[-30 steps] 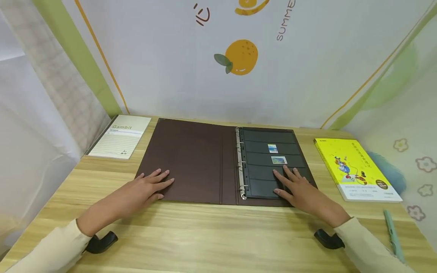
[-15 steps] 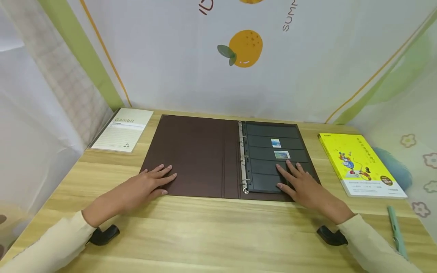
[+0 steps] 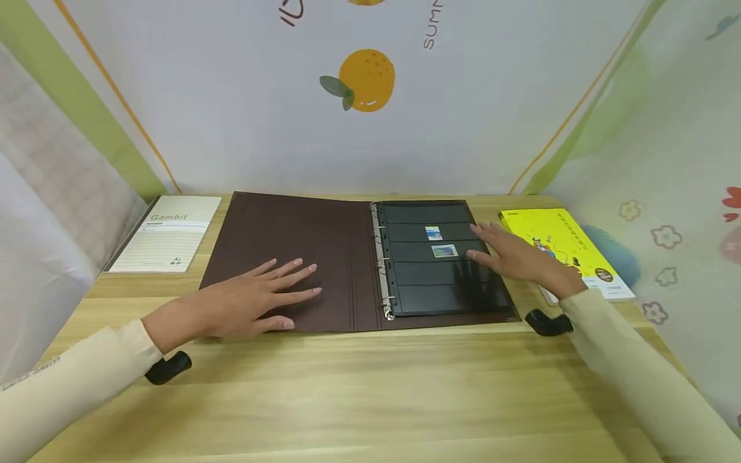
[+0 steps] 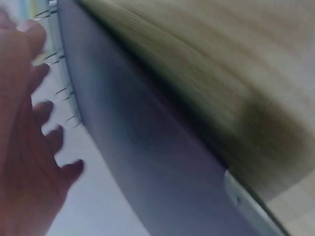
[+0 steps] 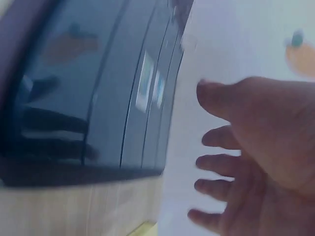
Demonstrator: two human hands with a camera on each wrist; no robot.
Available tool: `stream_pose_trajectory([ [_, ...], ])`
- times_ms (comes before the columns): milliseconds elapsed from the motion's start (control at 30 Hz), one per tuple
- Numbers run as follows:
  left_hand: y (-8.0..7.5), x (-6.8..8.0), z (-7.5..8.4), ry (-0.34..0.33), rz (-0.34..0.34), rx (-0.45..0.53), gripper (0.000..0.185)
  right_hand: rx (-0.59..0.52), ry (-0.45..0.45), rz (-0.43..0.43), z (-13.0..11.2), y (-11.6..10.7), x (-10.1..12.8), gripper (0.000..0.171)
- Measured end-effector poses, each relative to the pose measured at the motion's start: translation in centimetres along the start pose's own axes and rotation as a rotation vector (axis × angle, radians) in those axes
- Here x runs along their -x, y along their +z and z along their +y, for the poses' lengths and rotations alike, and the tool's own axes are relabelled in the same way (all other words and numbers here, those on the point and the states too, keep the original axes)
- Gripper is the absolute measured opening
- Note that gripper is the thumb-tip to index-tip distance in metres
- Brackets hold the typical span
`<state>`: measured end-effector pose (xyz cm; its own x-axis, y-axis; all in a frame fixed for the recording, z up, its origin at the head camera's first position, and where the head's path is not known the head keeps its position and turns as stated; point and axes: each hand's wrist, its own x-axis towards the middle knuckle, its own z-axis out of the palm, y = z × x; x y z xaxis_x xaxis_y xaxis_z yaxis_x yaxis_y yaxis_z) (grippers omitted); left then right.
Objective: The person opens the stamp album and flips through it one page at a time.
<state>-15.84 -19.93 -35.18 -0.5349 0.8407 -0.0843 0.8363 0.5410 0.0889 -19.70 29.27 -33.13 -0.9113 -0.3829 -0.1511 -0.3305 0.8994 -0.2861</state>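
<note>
A dark brown ring binder point(image 3: 324, 251) lies spread on the table, its metal rings point(image 3: 382, 260) along the spine. On its right side a black pocket page point(image 3: 419, 292) carries two small stamps, a blue-and-white one point(image 3: 433, 233) and a greenish one point(image 3: 444, 251). My left hand point(image 3: 249, 305) hovers with fingers spread over the lower part of the left cover, holding nothing. Raised beside the page's right edge is my right hand point(image 3: 515, 256), fingers extended; its dark reflection shows on the page. In the right wrist view the right hand point(image 5: 261, 147) appears above the page and apart from it.
To the left of the binder lies a cream notebook point(image 3: 168, 238) marked Gambit. A yellow book point(image 3: 561, 238) sits to the right, partly covered by the right hand and forearm. Bare wood tabletop point(image 3: 347, 399) shows in front. A white curtain with a printed orange hangs behind.
Both hands have lifted off the binder. The right hand has moved up and outward from the page's lower corner; the left has moved inward over the cover. The head view has shifted.
</note>
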Motion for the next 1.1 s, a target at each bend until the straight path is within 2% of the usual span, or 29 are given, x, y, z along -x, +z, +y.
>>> stream_pose_trajectory([
  [100, 0.7, -0.9, -0.6, 0.049, -0.047, -0.021, 0.059, -0.025, 0.044, 0.0, 1.8, -0.9, -2.7, 0.068],
  [200, 1.4, -1.7, -0.7, 0.071, -0.108, 0.023, 0.057, -0.074, 0.118, -0.011, 3.3, -1.4, -4.7, 0.066],
  [267, 1.9, -1.4, -0.5, 0.059, -0.141, 0.064, 0.056, -0.135, 0.171, -0.051, 3.7, -1.3, -6.6, 0.069],
  [333, 2.3, -1.2, -0.4, 0.053, -0.149, 0.09, 0.056, -0.184, 0.214, -0.094, 4.0, -1.2, -8.1, 0.075],
  [433, 2.8, -1.0, -0.3, 0.056, -0.127, 0.113, 0.056, -0.236, 0.259, -0.144, 4.7, -0.9, -9.3, 0.081],
  [567, 3.4, -1.2, -0.6, 0.067, -0.103, 0.147, 0.057, -0.293, 0.277, -0.146, 5.4, -0.5, -9.5, 0.082],
  [800, 3.2, -2.4, -1.1, 0.085, -0.119, 0.149, 0.06, -0.349, 0.277, -0.099, 6.1, -0.7, -8.1, 0.076],
  [933, 3.1, -2.8, -1.1, 0.084, -0.13, 0.148, 0.06, -0.367, 0.263, -0.025, 5.9, -0.8, -7.4, 0.067],
  [1100, 3.4, -2.2, -1.1, 0.058, -0.136, 0.178, 0.061, -0.451, 0.215, 0.132, 4.9, -0.7, -7.5, 0.061],
])
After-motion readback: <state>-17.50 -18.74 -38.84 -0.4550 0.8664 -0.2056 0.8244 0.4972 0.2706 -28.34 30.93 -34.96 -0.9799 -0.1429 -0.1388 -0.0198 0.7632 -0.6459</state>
